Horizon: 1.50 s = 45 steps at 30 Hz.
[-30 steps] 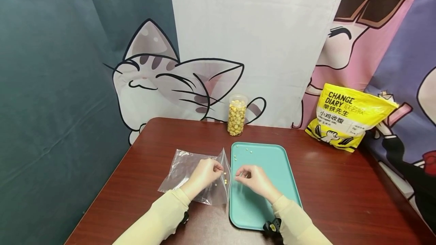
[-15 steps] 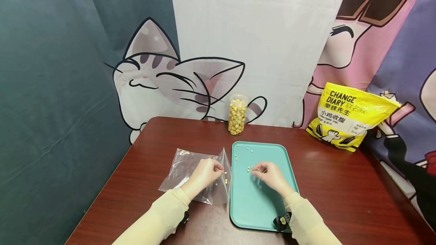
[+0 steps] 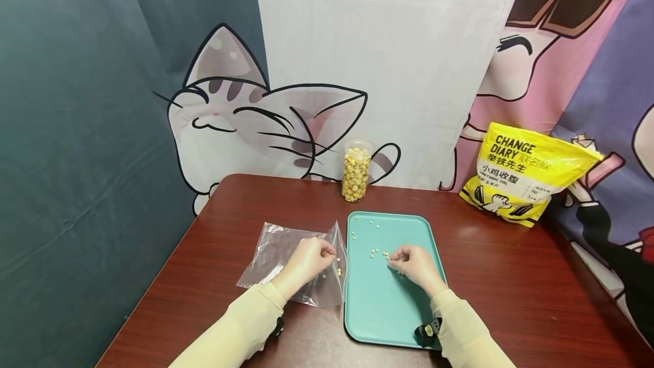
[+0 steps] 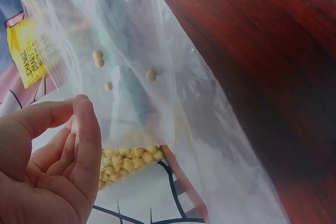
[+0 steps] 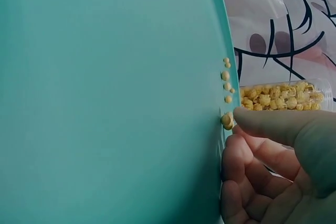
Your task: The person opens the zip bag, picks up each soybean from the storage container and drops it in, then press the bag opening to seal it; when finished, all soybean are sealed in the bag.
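We pinch the limp bag point(image 3: 293, 263) open with our left hand point(image 3: 306, 263) while our right hand point(image 3: 416, 266) nips a tiny, roll-prone pellet point(image 5: 227, 120) mid-tray point(image 3: 388, 311)

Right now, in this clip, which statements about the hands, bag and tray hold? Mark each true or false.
1. The left hand pinches the clear plastic bag at its mouth. True.
2. The bag holds no pellets. False: a few yellow pellets lie inside it.
3. The right hand is over the teal tray, fingers at a pellet. True.
4. The clear jar lies tipped on the tray. False: it stands upright on the table behind the tray.
5. The yellow pouch is left of the tray. False: it stands on the right.
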Each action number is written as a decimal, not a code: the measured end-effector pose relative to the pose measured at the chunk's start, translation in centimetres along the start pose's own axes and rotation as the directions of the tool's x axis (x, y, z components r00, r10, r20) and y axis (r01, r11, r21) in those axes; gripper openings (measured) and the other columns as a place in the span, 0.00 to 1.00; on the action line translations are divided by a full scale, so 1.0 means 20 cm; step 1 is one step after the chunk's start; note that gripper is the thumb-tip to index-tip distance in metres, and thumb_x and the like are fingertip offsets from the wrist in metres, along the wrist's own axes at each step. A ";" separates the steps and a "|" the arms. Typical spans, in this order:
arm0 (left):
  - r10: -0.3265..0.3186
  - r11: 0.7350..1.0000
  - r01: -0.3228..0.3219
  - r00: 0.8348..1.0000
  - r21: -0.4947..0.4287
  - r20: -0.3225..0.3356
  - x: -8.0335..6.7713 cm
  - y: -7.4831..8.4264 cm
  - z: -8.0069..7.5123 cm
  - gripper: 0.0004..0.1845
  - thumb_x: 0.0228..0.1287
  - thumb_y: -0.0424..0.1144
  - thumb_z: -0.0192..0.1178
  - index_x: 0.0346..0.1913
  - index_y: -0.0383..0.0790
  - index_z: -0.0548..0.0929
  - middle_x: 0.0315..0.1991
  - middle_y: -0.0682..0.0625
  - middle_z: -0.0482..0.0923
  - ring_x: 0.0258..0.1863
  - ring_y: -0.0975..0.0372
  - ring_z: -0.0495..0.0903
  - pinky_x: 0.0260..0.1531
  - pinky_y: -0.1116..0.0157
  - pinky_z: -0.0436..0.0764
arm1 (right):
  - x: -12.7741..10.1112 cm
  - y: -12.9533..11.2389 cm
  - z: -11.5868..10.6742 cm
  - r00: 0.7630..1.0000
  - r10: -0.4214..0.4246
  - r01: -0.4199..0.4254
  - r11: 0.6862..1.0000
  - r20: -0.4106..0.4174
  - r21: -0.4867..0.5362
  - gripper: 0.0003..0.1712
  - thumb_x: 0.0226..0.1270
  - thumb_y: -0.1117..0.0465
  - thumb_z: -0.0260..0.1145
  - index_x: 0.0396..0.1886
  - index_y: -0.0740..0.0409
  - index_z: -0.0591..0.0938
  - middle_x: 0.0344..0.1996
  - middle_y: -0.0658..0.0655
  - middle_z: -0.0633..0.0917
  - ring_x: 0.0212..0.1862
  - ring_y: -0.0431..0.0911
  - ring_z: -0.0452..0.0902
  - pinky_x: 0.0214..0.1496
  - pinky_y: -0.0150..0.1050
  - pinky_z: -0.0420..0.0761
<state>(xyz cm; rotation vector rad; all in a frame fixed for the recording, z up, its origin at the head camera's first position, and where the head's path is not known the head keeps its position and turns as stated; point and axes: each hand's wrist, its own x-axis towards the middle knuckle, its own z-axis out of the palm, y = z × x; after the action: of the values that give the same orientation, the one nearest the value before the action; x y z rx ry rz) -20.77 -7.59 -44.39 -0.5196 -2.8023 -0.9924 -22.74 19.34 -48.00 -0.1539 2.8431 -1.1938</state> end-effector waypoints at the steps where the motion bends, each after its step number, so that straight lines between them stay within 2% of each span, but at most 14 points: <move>1: -0.003 1.000 0.003 1.000 -0.003 0.000 0.00 0.00 0.00 0.05 0.49 0.30 0.62 0.29 0.39 0.87 0.24 0.54 0.82 0.25 0.67 0.77 0.28 0.71 0.76 | 0.00 0.00 0.00 1.000 0.002 -0.002 1.000 0.002 -0.005 0.03 0.53 0.65 0.71 0.27 0.58 0.83 0.18 0.49 0.78 0.22 0.41 0.71 0.26 0.36 0.71; 13: -0.019 1.000 0.019 1.000 -0.013 -0.003 -0.01 -0.01 0.00 0.06 0.50 0.30 0.61 0.30 0.38 0.87 0.24 0.53 0.82 0.24 0.68 0.76 0.26 0.72 0.75 | -0.01 0.00 0.01 0.999 0.023 -0.021 0.998 0.038 -0.060 0.04 0.52 0.65 0.71 0.26 0.56 0.82 0.19 0.50 0.77 0.24 0.43 0.69 0.27 0.37 0.70; 23: -0.012 1.000 0.012 1.000 -0.007 -0.004 -0.01 -0.02 0.01 0.05 0.50 0.31 0.62 0.30 0.38 0.87 0.24 0.53 0.83 0.24 0.67 0.77 0.26 0.72 0.75 | -0.01 -0.01 0.01 0.999 0.000 0.002 0.998 0.034 -0.064 0.04 0.54 0.65 0.70 0.25 0.56 0.82 0.19 0.49 0.76 0.24 0.43 0.68 0.27 0.37 0.69; 33: -0.003 1.000 0.003 1.000 0.004 -0.012 -0.01 -0.03 0.02 0.05 0.49 0.31 0.62 0.29 0.39 0.87 0.24 0.54 0.82 0.24 0.68 0.77 0.26 0.73 0.75 | -0.03 -0.09 0.05 0.995 -0.097 0.096 0.994 -0.017 -0.048 0.04 0.54 0.63 0.71 0.25 0.52 0.83 0.18 0.47 0.77 0.23 0.40 0.68 0.25 0.34 0.68; 45: 0.004 1.000 -0.004 1.000 0.015 -0.018 -0.01 -0.03 0.01 0.05 0.49 0.31 0.62 0.28 0.39 0.88 0.24 0.53 0.82 0.23 0.68 0.76 0.26 0.73 0.75 | -0.05 -0.24 0.14 0.971 -0.238 0.238 0.971 -0.010 -0.008 0.05 0.54 0.64 0.71 0.25 0.51 0.83 0.15 0.43 0.76 0.20 0.35 0.67 0.25 0.31 0.68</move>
<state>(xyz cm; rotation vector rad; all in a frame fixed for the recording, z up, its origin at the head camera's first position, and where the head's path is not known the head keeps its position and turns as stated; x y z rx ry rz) -20.77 -7.96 -45.02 -0.5117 -2.7899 -0.9702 -21.13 14.17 -46.43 -0.5038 2.9027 -1.2261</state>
